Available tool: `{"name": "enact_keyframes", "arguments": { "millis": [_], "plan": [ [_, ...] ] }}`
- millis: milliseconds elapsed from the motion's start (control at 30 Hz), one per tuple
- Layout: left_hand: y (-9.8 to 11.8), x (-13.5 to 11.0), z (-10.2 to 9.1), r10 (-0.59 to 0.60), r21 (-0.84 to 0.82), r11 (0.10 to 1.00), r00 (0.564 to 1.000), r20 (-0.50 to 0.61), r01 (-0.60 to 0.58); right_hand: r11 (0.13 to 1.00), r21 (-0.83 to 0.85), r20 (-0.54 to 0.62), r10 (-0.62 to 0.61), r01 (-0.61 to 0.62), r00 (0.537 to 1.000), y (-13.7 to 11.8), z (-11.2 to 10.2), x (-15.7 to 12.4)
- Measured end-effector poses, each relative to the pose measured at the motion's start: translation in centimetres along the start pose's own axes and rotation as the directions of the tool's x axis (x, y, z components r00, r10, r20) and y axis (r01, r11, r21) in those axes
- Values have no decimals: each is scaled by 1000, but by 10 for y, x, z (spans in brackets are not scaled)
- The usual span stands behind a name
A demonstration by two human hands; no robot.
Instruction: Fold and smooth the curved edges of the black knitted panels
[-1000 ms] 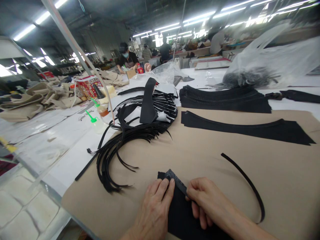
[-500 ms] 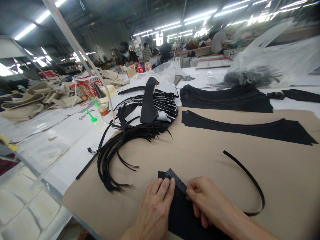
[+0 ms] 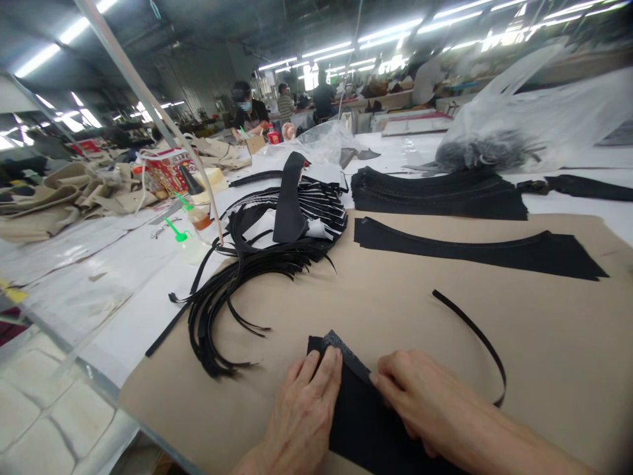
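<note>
My left hand (image 3: 302, 412) presses down on a black cut panel (image 3: 368, 422), probably fabric or leather, near the table's front. A narrow grey textured strip (image 3: 346, 353) lies along the panel's upper edge, its ends touching my two hands. My right hand (image 3: 418, 392) rests on the panel's right edge, fingertips at the strip's lower end. Beyond it, a thin curved black strip (image 3: 475, 340) lies apart from both hands on the tan board (image 3: 524, 389). A pile of long black strips (image 3: 222, 310) sits to the left.
Stacked black panels (image 3: 435, 194) and a single panel (image 3: 475, 251) lie ahead. Left of them are glue bottles with green nozzles (image 3: 185, 241) and beige fabric (image 3: 49, 204). A plastic bag (image 3: 499, 125) sits far right. A co-worker (image 3: 250, 109) works beyond.
My right hand has flattened and slid slightly right along the panel's edge. The whole view has shifted a little, and my left hand stays on the panel.
</note>
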State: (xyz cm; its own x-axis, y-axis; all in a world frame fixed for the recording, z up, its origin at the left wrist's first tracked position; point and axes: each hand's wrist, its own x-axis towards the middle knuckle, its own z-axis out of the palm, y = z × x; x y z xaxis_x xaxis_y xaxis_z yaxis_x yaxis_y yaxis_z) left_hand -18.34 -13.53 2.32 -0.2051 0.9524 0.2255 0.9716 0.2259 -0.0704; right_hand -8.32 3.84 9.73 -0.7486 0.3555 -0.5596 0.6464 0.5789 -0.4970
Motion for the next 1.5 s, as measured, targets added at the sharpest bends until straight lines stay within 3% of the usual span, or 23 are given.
{"name": "enact_keyframes", "arguments": {
  "millis": [100, 167, 333, 467, 633, 767, 933, 1167, 1500],
  "plan": [
    [1, 1, -2, 9, 21, 1000, 1000, 2, -9, 1000, -4, 44, 8, -8, 999, 0, -13, -7],
    [1, 2, -3, 10, 32, 999, 1000, 3, -10, 996, 51, 137, 61, -69, 989, -2, -19, -9],
    [1, 3, -7, 4, 31, 1000, 998, 56, -5, 929, 295, 396, 96, -226, 913, -6, -24, -6],
    [1, 6, -9, -9, 2, 1000, 999, 47, 9, 886, 355, 463, 112, -299, 879, -3, -19, -6],
    [2, 13, -12, -52, -105, 993, 998, 30, 54, 916, 225, 388, 230, -334, 892, -1, -9, -13],
    [4, 20, -14, -105, -189, 977, 994, -6, 102, 959, 102, 268, 230, -265, 936, 3, 1, -14],
    [6, 27, -10, -197, -279, 944, 979, -46, 177, 963, 64, 266, 237, -262, 934, 9, 10, -10],
    [9, 32, -8, -285, -320, 916, 954, -94, 242, 987, 16, 200, 152, -158, 968, 18, 16, -7],
    [10, 36, -12, -324, -304, 907, 944, -59, 292, 997, -83, 47, 11, -7, 999, 21, 20, -10]
  ]
}}
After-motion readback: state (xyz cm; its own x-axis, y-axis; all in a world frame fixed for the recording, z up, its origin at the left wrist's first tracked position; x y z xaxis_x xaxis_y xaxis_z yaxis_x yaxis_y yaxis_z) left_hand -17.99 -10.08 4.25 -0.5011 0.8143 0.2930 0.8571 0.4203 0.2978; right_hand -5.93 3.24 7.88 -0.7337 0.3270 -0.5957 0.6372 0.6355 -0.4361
